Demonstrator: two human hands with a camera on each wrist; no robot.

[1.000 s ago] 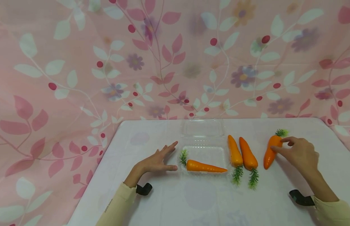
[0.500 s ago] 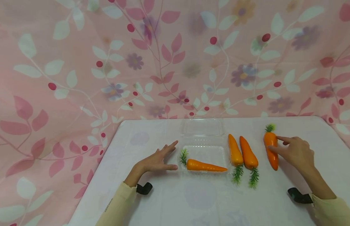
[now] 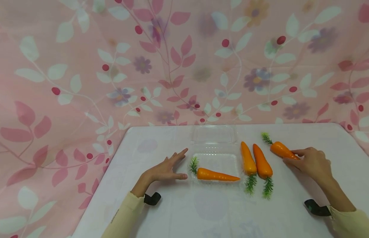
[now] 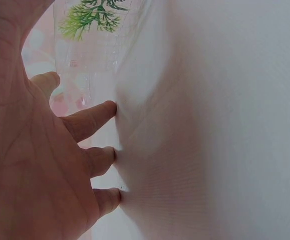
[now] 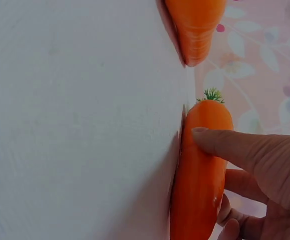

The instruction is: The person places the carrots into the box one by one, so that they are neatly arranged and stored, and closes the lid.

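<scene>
My right hand (image 3: 313, 165) pinches a carrot (image 3: 281, 149) near its tapered end, thumb on one side and fingers on the other. Its green top points to the far left; the tip is partly hidden by the fingers. In the right wrist view the thumb lies across this carrot (image 5: 199, 175). My left hand (image 3: 165, 171) has its fingers spread, with fingertips on the table left of a clear plastic clamshell box (image 3: 215, 160). One carrot (image 3: 217, 175) lies along the near side of that box, green top to the left. The left palm (image 4: 35, 160) holds nothing.
Two more carrots, one lighter (image 3: 248, 159) and one darker (image 3: 263, 162), lie side by side right of the box, green tops toward me. The box's lid (image 3: 214, 134) is folded back. A pink floral cloth (image 3: 184, 66) hangs behind the white table (image 3: 172, 211).
The carrot at my right hand has swung round: its green top moved from the far right to the far left. My right fingers now hold it nearer the tip. The left hand stayed put.
</scene>
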